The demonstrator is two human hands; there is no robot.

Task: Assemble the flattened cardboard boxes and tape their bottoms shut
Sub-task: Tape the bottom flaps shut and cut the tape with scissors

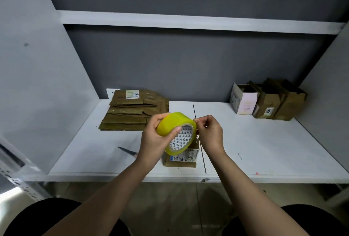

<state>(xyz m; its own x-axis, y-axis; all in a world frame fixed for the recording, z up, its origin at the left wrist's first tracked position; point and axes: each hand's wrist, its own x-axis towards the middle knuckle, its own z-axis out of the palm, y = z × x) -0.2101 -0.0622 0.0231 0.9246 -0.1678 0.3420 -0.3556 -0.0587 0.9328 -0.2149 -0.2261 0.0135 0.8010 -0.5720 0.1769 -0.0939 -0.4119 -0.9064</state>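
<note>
The person's two bare forearms are reaching out from the bottom of the view, over dark-clad knees, toward the white desk [264, 141]. The left hand [153, 141] is holding a roll of yellow tape [174, 130] up above the desk's front part, its grip wrapped round the roll with the thumb lying across the outer face and the printed core turned toward the viewer. The right hand [209, 134] is working at the roll's right rim, its fingertips pinching together there as if on the tape's end, though the strip itself is too fine to make out.

Directly under the roll a small brown cardboard box [181, 159] with a white label is sitting on the desk near its front edge. A stack of flattened cardboard boxes [132, 111] is lying at the back left. At the back right, three assembled boxes [268, 101] are standing side by side, touching, the leftmost one pale pink and white. A dark-bladed cutter [127, 151] is lying left of the hands.
</note>
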